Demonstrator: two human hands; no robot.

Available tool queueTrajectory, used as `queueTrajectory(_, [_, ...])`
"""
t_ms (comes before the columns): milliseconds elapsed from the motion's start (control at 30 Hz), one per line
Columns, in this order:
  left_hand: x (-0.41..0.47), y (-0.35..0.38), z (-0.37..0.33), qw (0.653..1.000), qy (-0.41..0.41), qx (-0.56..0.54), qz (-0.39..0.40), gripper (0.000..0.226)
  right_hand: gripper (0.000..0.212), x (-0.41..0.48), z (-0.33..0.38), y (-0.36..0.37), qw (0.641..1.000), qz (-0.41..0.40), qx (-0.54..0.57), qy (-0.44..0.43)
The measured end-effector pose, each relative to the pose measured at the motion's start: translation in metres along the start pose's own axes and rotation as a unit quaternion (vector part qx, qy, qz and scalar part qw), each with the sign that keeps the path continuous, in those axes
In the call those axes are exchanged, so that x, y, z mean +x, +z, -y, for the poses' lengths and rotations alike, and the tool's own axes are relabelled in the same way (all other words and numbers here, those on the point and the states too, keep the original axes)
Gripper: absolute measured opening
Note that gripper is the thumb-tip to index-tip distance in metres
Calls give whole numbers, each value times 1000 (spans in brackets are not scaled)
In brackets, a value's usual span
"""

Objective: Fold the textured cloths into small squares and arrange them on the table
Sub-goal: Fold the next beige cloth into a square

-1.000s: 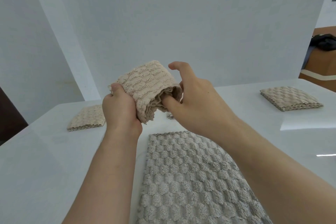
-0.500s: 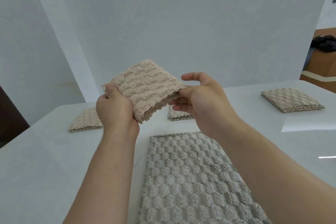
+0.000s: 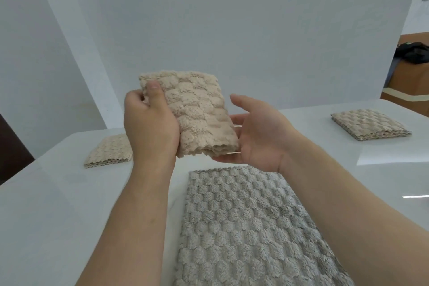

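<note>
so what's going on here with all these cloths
A person is folding textured cloths. Their left hand grips a folded beige bumpy cloth in the air above the white table, while the right hand is open beside its lower edge. A folded beige cloth square lies at the table's far left and another folded square at far right. A larger grey bumpy cloth lies flat in front, not yet a small square.
</note>
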State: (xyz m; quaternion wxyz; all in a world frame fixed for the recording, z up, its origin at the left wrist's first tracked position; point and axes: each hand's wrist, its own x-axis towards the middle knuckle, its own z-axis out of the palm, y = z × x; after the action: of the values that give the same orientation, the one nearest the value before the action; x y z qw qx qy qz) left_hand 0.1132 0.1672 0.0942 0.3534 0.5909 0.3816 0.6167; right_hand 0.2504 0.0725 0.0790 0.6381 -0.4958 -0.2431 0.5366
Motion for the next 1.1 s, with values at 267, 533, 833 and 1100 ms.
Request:
queueTrajectory(267, [-7, 9, 9, 993, 40, 84, 71, 35, 52, 6, -5, 4, 983, -118, -86, -112])
queueTrajectory(533, [-11, 12, 19, 984, 60, 156, 60, 32, 51, 7, -11, 0, 880, -204, -358, -236])
queueTrajectory(833, [-31, 24, 13, 974, 45, 197, 103, 27, 54, 6, 5, -15, 933, -186, -261, -165])
queueTrajectory(1100, [-51, -16, 16, 971, 10, 233, 55, 33, 40, -5, -18, 2, 868, -149, -415, -228])
